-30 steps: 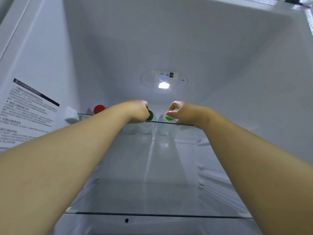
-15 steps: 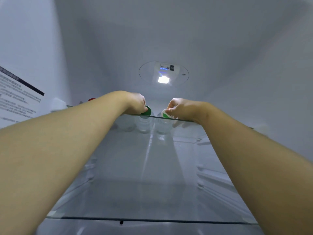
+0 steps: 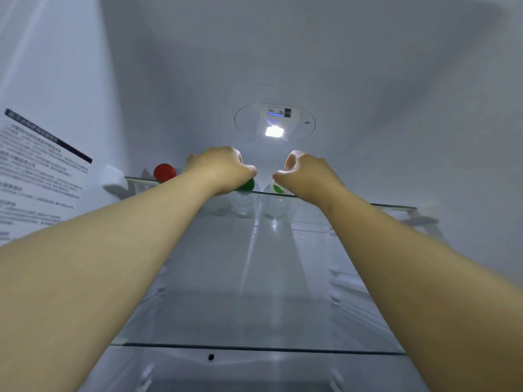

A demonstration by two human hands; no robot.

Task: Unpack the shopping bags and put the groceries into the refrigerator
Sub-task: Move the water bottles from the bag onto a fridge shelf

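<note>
White fridge walls (image 3: 368,80) are all around my view, lit from the back. Low down is the lower glass shelf (image 3: 254,348), and I see nothing standing on it. Higher up is the upper glass shelf (image 3: 390,205), which I see from underneath. A big sticker (image 3: 36,176) with tiny writing is on the left wall.

Both arms reach up to the middle of the upper shelf's front edge. The left hand (image 3: 223,168) is curled into a ball over the green-capped bottle (image 3: 246,184). I cannot tell if it grips the bottle, because the fingers are hidden. The right hand (image 3: 310,174) is curled too, with its thumb just above the white-and-green-topped bottle (image 3: 278,188). I cannot tell if it touches it.

Those two bottles stand side by side in the middle of the upper shelf. A red-capped bottle (image 3: 164,171) stands near the shelf's left end. The small light (image 3: 274,132) glows behind the hands.

Half a second ago both hands sat lower, right down on the caps. Now they look a bit higher, and more of each cap shows. I think the bottles are set down and the hands are letting go. A second ago the right fingers pinched the cap.
</note>
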